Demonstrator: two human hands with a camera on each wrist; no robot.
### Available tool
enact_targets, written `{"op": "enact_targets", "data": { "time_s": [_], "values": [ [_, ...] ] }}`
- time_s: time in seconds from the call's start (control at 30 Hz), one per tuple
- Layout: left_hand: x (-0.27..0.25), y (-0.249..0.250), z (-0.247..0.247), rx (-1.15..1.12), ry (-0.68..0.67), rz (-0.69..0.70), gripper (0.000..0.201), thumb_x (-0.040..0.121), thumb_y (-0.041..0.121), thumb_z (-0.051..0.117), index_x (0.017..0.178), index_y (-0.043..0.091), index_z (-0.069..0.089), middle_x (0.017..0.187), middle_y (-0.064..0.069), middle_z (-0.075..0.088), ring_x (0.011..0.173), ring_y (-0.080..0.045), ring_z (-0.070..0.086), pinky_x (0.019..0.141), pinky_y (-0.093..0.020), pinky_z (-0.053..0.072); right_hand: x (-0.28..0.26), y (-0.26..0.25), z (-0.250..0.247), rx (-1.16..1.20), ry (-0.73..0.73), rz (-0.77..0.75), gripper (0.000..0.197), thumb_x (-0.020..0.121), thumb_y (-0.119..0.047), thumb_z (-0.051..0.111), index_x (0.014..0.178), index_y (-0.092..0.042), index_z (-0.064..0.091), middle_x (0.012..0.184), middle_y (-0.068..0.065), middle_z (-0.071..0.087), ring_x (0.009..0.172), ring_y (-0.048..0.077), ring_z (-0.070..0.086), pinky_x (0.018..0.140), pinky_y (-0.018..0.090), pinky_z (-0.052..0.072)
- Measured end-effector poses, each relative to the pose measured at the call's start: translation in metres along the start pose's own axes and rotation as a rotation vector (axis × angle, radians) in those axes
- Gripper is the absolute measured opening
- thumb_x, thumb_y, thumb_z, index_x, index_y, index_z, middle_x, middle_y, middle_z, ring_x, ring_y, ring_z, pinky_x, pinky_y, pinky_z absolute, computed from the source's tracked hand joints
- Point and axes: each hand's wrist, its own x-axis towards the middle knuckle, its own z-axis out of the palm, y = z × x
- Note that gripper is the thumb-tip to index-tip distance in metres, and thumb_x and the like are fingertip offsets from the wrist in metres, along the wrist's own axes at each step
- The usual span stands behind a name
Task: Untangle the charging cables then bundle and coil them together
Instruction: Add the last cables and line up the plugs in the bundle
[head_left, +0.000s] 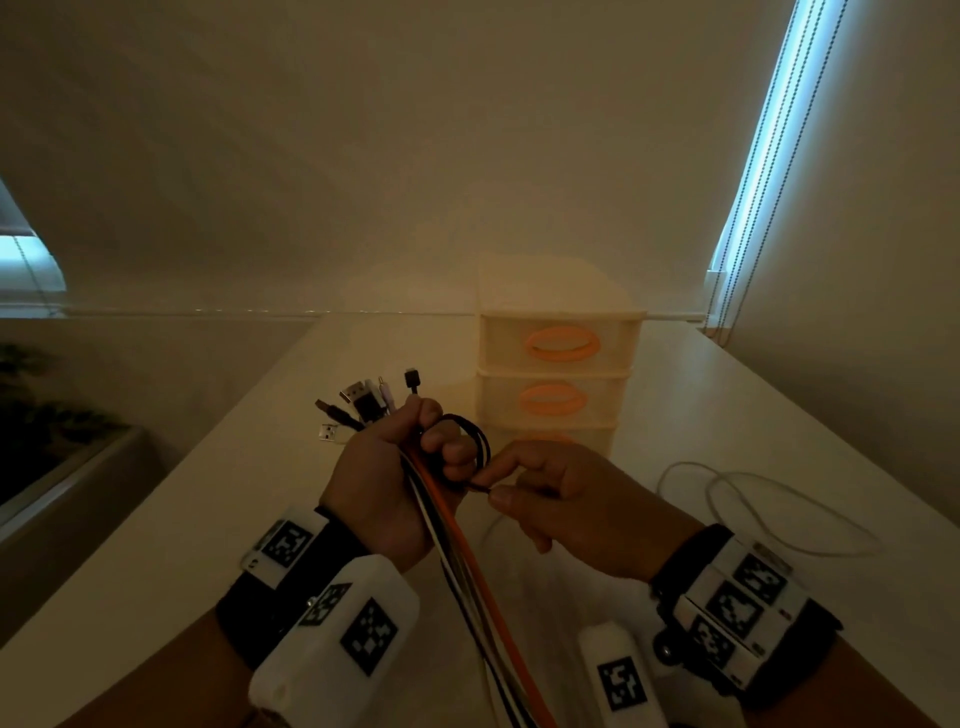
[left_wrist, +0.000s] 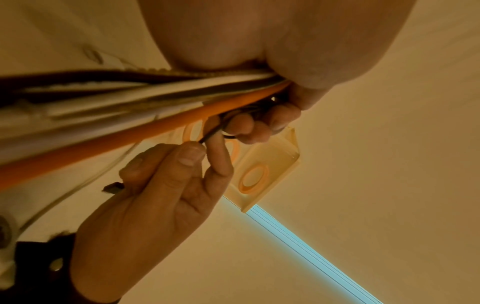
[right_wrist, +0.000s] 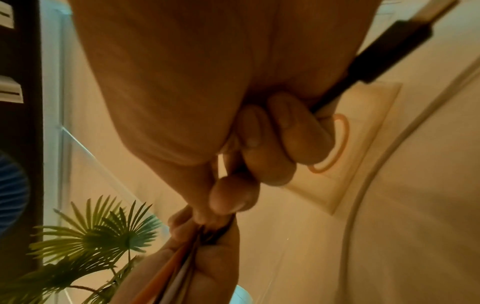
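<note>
My left hand (head_left: 415, 462) grips a bundle of charging cables (head_left: 467, 577), orange, black and white, above the white table (head_left: 208, 519). Several plugs (head_left: 363, 402) stick out past its far side. A thin black cable (head_left: 480, 441) loops around the left fingers. My right hand (head_left: 550, 493) pinches the end of that black cable between thumb and forefinger, just right of the left fist. In the left wrist view the right hand (left_wrist: 182, 164) holds the black strand below the orange cable (left_wrist: 130, 139). The right wrist view shows a black plug (right_wrist: 389, 47) coming out of the right hand's curled fingers (right_wrist: 285, 133).
A cream drawer unit (head_left: 556, 379) with orange handles stands just behind the hands. A loose white cable (head_left: 769, 504) lies looped on the table at right. The table's left edge drops off toward a plant (right_wrist: 98, 236). A window blind cord (head_left: 753, 182) hangs at far right.
</note>
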Motion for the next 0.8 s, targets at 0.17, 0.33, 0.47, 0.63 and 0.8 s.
{"op": "enact_targets", "data": {
  "time_s": [0.17, 0.33, 0.47, 0.63, 0.8],
  "values": [
    [0.001, 0.007, -0.002, 0.0, -0.055, 0.006, 0.037, 0.102, 0.029, 0.037, 0.07, 0.015, 0.046, 0.06, 0.003, 0.03, 0.049, -0.013, 0.034, 0.045, -0.023, 0.03, -0.001, 0.007, -0.003, -0.042, -0.076, 0.11, 0.023, 0.1, -0.03, 0.056, 0.079, -0.023, 0.062, 0.052, -0.016, 0.053, 0.05, 0.0, 0.046, 0.054, 0.018, 0.042],
    [0.001, 0.008, -0.004, 0.001, -0.075, -0.008, 0.036, 0.102, 0.03, 0.037, 0.07, 0.015, 0.046, 0.059, 0.004, 0.029, 0.049, -0.011, 0.033, 0.045, -0.022, 0.03, 0.004, 0.018, -0.003, -0.18, 0.071, 0.032, 0.018, 0.099, -0.031, 0.055, 0.089, -0.029, 0.069, 0.08, -0.007, 0.065, 0.07, 0.002, 0.056, 0.068, 0.022, 0.048],
    [-0.001, 0.012, -0.002, 0.014, -0.115, -0.032, 0.036, 0.1, 0.03, 0.039, 0.068, 0.015, 0.048, 0.057, 0.004, 0.029, 0.047, -0.011, 0.032, 0.044, -0.022, 0.027, 0.005, 0.027, -0.01, -0.219, 0.206, 0.063, 0.015, 0.097, -0.034, 0.058, 0.089, -0.026, 0.07, 0.104, -0.003, 0.071, 0.1, 0.013, 0.065, 0.091, 0.036, 0.053],
    [-0.002, 0.007, -0.002, 0.155, -0.133, -0.151, 0.033, 0.098, 0.028, 0.041, 0.069, 0.014, 0.046, 0.057, 0.003, 0.025, 0.045, -0.012, 0.028, 0.044, -0.023, 0.021, 0.003, 0.021, -0.012, -0.28, 0.293, -0.032, 0.02, 0.091, -0.046, 0.057, 0.084, -0.03, 0.067, 0.09, -0.001, 0.072, 0.087, 0.018, 0.068, 0.08, 0.045, 0.055],
    [-0.005, 0.003, 0.0, 0.212, -0.21, -0.263, 0.03, 0.097, 0.026, 0.046, 0.07, 0.013, 0.047, 0.054, 0.003, 0.025, 0.042, -0.011, 0.028, 0.042, -0.022, 0.018, -0.01, -0.015, -0.019, -0.521, 0.337, -0.307, 0.026, 0.093, -0.048, 0.053, 0.089, -0.029, 0.07, 0.072, -0.009, 0.067, 0.062, 0.009, 0.06, 0.058, 0.039, 0.051]
  ]
}}
